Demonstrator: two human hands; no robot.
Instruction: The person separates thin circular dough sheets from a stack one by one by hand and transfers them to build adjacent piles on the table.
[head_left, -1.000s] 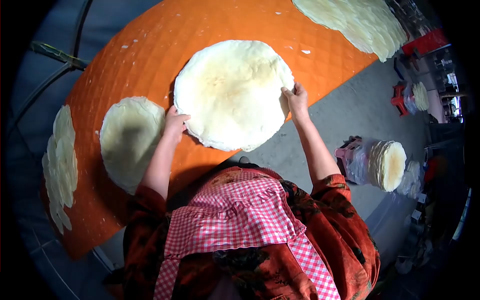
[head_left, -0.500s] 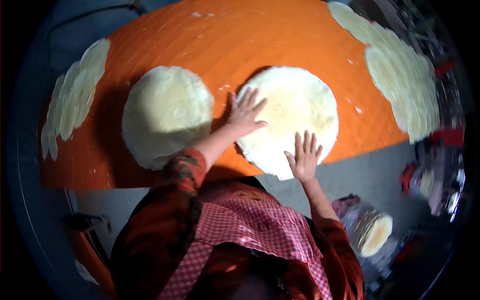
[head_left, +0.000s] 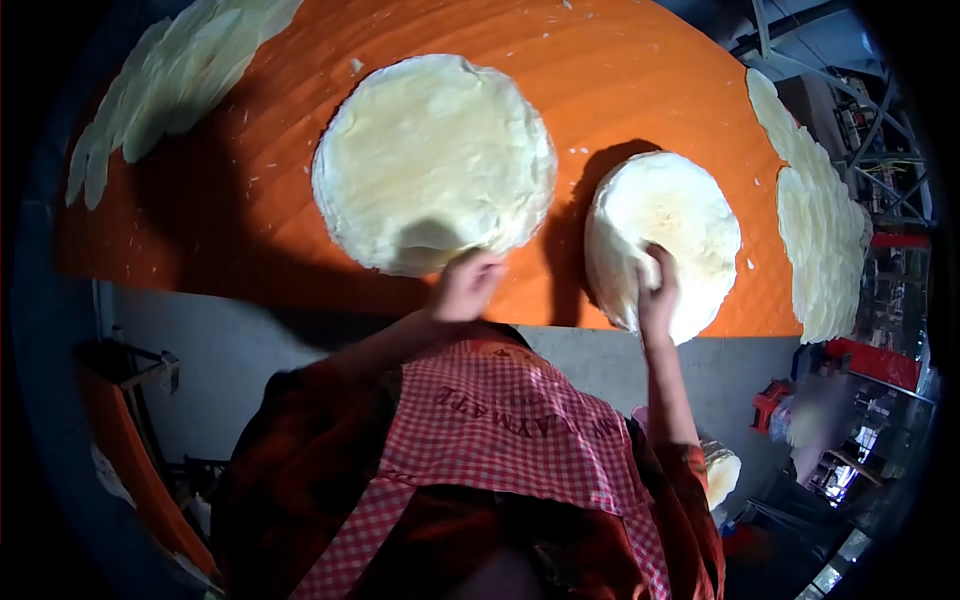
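We see left hand (head_left: 470, 285) at left flatbread stack (head_left: 430, 160), right hand (head_left: 657, 292) on right flatbread stack (head_left: 690, 215); can't tell if fingers pinch.

Left grip (head_left: 468, 286) blurred, hold unclear

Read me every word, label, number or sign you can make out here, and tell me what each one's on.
"MATE": the end of the dark lettering on the checked apron; the letters before it are distorted by folds, so I can't read them surely.
The round flat sheets and orange tabletop: no lettering visible.
The background clutter at right: too small and blurred to read anything.
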